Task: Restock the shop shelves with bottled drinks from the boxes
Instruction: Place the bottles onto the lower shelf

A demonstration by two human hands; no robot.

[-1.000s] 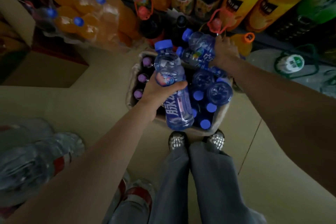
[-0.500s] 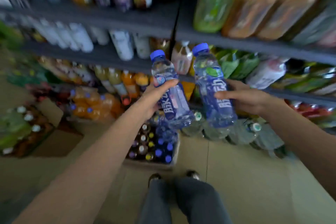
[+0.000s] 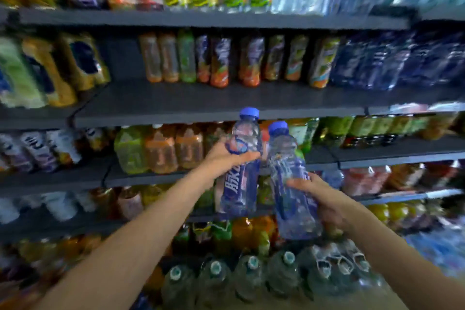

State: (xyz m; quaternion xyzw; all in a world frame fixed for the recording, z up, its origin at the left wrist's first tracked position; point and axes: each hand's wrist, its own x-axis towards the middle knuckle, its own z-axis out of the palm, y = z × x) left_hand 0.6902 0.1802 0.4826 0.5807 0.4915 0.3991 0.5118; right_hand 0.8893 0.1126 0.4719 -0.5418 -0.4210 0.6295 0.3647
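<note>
The left hand (image 3: 227, 158) and right hand (image 3: 324, 199) each gripped 1 clear blue-capped bottle, left bottle (image 3: 242, 166) and right bottle (image 3: 292, 184), upright before dark shelves (image 3: 201, 106); white label lettering was unreadable.

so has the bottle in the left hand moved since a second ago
Yes. The left hand has lifted its bottle up from the box on the floor to the shelves, beside the right hand's bottle.

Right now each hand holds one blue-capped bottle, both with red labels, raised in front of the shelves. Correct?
Not quite: the labels are blue, not red. The head view shows the left hand gripping one blue-capped bottle and the right hand gripping the other bottle, both raised in front of the shelves.
</note>
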